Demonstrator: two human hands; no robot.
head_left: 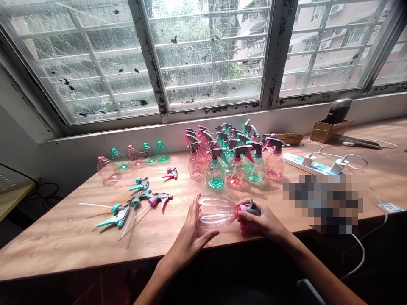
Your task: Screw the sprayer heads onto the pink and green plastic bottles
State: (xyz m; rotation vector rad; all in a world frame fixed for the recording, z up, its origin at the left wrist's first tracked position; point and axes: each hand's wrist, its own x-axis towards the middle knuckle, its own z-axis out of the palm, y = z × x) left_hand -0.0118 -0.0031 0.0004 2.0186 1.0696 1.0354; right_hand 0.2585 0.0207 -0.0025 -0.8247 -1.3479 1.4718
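Note:
A clear pink spray bottle (218, 212) lies sideways between my hands at the table's front, its straw showing inside. My left hand (192, 231) cups the bottle's base, with the thumb stretched out below it. Around the pink and grey spray head (248, 208), at the bottle's neck, the fingers of my right hand (265, 218) are closed. Several loose spray heads, such as a teal one (116, 216) and a pink one (160, 200), lie to the left. Behind my hands stands a group of assembled spray bottles (235, 169), pink and green.
Several headless bottles, including a pink one (108, 171) and a green one (162, 152), stand at the back left. To the right are a power strip (294, 161) with chargers, a cardboard box (329, 129) and a blurred patch (327, 203). Windows (210, 55) line the back wall.

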